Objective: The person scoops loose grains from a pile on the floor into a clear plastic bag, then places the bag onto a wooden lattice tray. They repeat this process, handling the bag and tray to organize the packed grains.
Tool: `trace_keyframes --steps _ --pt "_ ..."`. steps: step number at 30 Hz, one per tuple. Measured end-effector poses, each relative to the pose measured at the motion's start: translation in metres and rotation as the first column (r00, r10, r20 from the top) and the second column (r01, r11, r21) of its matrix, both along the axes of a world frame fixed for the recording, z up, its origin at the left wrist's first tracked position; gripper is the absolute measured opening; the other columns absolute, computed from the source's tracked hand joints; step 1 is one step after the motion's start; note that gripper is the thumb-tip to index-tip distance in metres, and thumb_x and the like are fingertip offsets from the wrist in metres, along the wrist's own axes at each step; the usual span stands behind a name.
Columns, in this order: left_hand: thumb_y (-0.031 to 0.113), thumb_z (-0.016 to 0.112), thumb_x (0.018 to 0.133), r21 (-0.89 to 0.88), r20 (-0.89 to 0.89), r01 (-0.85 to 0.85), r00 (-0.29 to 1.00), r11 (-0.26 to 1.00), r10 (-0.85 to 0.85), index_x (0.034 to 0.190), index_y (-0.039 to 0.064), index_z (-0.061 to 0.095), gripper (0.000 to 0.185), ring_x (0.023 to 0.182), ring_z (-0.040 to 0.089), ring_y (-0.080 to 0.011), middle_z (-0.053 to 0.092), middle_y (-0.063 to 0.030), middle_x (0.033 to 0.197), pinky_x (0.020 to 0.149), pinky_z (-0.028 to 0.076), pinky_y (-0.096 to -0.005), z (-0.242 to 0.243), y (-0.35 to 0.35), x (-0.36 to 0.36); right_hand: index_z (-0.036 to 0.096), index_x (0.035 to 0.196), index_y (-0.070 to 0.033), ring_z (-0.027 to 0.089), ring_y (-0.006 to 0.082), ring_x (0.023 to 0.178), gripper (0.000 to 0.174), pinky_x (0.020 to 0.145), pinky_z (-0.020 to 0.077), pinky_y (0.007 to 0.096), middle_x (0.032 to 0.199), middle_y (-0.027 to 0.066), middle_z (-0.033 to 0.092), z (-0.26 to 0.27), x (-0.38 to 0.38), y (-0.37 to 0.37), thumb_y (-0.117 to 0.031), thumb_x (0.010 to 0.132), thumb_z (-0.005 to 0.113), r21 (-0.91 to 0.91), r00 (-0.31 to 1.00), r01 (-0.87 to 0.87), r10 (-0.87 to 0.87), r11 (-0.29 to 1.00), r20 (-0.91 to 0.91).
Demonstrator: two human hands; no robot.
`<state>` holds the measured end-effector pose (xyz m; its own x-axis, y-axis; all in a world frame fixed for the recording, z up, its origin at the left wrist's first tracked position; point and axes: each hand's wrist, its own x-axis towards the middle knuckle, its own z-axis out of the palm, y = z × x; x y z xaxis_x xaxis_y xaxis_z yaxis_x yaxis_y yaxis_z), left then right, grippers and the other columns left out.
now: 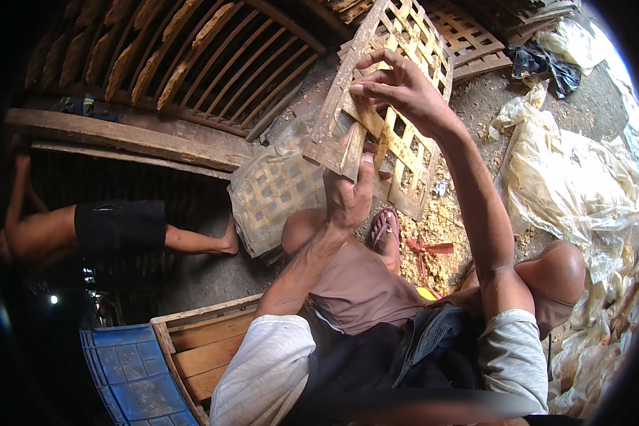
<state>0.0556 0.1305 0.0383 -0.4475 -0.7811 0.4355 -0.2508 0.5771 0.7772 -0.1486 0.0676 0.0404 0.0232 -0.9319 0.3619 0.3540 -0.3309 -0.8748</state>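
A woven bamboo lattice tray in a wooden frame (423, 128) is tilted up in front of me, with yellowish residue on its strips. My left hand (350, 194) grips its lower left corner, the thumb on the near face by a loose-looking slat end. Higher up, my right hand (399, 88) is raised over the tray's left part, fingers curled and parted; whether the fingertips touch the lattice cannot be told. Below the tray, yellowish crumbs (442, 218) lie on the floor around my sandalled foot, near a red ribbon-like strip (431, 247).
At left, a plastic-covered lattice tray (277, 186) lies by a wooden beam (138, 139) and a slatted rack (245, 74). Crumpled plastic sheets (559, 181) spread at right. A blue plastic crate (133, 367) and wooden crate (207, 346) stand lower left. Another person (120, 226) is at far left.
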Motion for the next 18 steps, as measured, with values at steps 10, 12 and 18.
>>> trace_keyframes --steps 10,12,18 --pt "0.007 0.049 0.106 0.228 -0.102 -0.004 0.994 0.974 0.028 0.14 -0.007 0.049 0.037 0.088 0.071 -0.021 0.062 -0.0153 0.116 0.069 0.067 -0.0321 -0.001 -0.003 0.001 0.059 0.135 -0.005 0.07 0.013 0.103 0.048 0.091 0.0598 0.03 0.12 0.0059 0.068 -0.003 -0.029 0.006 -0.021 0.095 0.08 -0.117 0.967 -0.169 0.188 0.979 0.17" --pt "0.008 0.049 0.106 0.299 -0.154 -0.003 0.987 0.954 0.051 0.137 -0.005 0.05 0.034 0.087 0.072 -0.0212 0.063 -0.0142 0.116 0.069 0.066 -0.0321 -0.003 -0.003 0.001 0.06 0.135 -0.004 0.069 0.0139 0.103 0.046 0.094 0.0589 0.0328 0.119 0.0048 0.069 -0.006 -0.029 0.006 -0.024 0.097 0.077 -0.147 0.939 -0.196 0.229 0.97 0.258" --pt "0.008 0.051 0.105 0.269 -0.1 -0.03 0.993 0.963 0.059 0.135 -0.005 0.053 0.033 0.091 0.071 -0.0223 0.065 -0.0139 0.116 0.074 0.063 -0.0341 0.003 0.0 -0.004 0.06 0.135 -0.004 0.069 0.0147 0.107 0.041 0.094 0.059 0.0328 0.12 0.0082 0.071 0.005 -0.011 -0.002 -0.027 0.102 0.072 -0.036 0.993 0.119 -0.12 0.992 -0.014"
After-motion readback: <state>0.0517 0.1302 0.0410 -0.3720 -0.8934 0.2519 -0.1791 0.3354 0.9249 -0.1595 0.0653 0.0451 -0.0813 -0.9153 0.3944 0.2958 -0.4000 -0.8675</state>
